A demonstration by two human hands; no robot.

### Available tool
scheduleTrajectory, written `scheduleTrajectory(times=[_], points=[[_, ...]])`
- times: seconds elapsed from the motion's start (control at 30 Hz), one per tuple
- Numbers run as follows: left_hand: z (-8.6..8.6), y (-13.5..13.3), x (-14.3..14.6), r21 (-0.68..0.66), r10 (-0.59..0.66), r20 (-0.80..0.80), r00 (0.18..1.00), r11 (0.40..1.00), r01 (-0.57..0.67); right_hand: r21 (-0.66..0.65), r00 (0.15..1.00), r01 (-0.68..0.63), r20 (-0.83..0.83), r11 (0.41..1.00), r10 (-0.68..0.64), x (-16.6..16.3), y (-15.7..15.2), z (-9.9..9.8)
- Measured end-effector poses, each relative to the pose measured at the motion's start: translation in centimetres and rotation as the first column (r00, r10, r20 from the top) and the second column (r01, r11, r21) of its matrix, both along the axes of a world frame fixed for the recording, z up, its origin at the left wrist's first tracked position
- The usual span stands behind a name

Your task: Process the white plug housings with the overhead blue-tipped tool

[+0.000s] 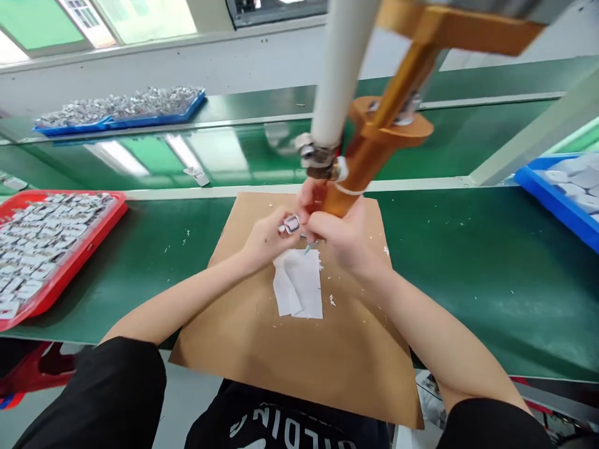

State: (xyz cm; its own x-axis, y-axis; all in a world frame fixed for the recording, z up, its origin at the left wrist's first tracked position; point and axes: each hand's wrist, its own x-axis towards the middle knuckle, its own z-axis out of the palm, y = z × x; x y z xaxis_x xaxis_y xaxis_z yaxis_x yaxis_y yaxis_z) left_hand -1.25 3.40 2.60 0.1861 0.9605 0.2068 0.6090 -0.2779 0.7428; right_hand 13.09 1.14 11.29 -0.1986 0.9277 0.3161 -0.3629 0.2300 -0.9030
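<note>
My left hand [270, 236] is closed, pinching a small white plastic piece [291, 224] with a dark-rimmed square on it, at the middle of the work area. Just to its right, my right hand [341, 234] wraps around the lower end of an orange-brown cylindrical tool [350, 181], which comes down from above. A thin bluish tip [307, 249] shows below the right fingers; what it belongs to is hidden. Both hands are close together over white paper or cloth sheets [306, 287], which lie on a brown cardboard sheet [281, 349].
A white pipe [344, 68] with a clamp hangs beside the tool. A red tray [110, 218] of small white parts stands left. Blue trays [187, 112] of parts sit on the back ledge; another blue tray [556, 202] is right. White scraps dot the green bench [468, 280].
</note>
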Motion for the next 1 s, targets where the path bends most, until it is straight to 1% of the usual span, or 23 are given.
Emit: scheduleTrajectory(times=[0.07, 0.13, 0.2, 0.33, 0.43, 0.5, 0.57, 0.63, 0.7, 0.83, 0.9, 1.0], points=[[-1.3, -1.9, -0.5, 0.144, 0.015, -0.107, 0.994, 0.990, 0.000, 0.019, 0.999, -0.022, -0.025, 1.000, 0.023, 0.0, 0.0, 0.0], [-2.5, -3.2, -0.7, 0.278, 0.004, -0.190, 0.982, 0.959, 0.050, 0.041, 0.998, -0.043, -0.041, 0.998, 0.045, -0.1, 0.0, -0.1], [-3.3, -3.8, -0.6, 0.345, -0.036, -0.203, 0.979, 0.933, 0.105, 0.062, 0.998, -0.036, -0.044, 0.997, 0.039, -0.1, 0.0, -0.1], [-3.6, -3.5, -0.7, 0.386, -0.128, -0.153, 0.980, 0.905, 0.178, 0.108, 1.000, -0.017, -0.014, 0.994, 0.019, -0.2, -0.4, 0.2], [-3.7, -3.2, -1.1, 0.424, -0.150, -0.081, 0.985, 0.889, 0.170, 0.123, 0.999, -0.032, 0.006, 0.992, 0.032, -0.3, -0.9, 0.5], [-3.8, -3.1, -1.2, 0.468, -0.163, -0.041, 0.986, 0.868, 0.164, 0.119, 0.998, -0.054, 0.017, 0.991, 0.053, -0.4, -1.2, 0.7], [-4.0, -3.1, -1.2, 0.497, -0.198, -0.022, 0.980, 0.848, 0.182, 0.119, 0.997, -0.079, 0.016, 0.990, 0.078, -0.3, -1.3, 0.8], [-3.9, -3.2, -1.2, 0.487, -0.239, -0.013, 0.971, 0.846, 0.215, 0.127, 0.994, -0.110, 0.015, 0.986, 0.109, -0.3, -1.4, 0.9], [-3.7, -3.2, -1.2, 0.449, -0.264, -0.003, 0.964, 0.862, 0.237, 0.128, 0.991, -0.132, 0.026, 0.983, 0.129, -0.1, -1.3, 0.9], [-3.4, -3.3, -1.2, 0.402, -0.298, 0.005, 0.955, 0.875, 0.271, 0.128, 0.992, -0.121, 0.051, 0.984, 0.115, -0.1, -1.3, 0.8], [-3.3, -3.4, -1.1, 0.414, -0.318, 0.019, 0.948, 0.865, 0.282, 0.127, 0.993, -0.108, 0.060, 0.986, 0.101, -0.2, -1.3, 0.9], [-3.5, -3.4, -1.0, 0.482, -0.344, 0.066, 0.937, 0.833, 0.272, 0.119, 0.996, -0.089, 0.043, 0.989, 0.085, -0.4, -1.4, 0.9]])
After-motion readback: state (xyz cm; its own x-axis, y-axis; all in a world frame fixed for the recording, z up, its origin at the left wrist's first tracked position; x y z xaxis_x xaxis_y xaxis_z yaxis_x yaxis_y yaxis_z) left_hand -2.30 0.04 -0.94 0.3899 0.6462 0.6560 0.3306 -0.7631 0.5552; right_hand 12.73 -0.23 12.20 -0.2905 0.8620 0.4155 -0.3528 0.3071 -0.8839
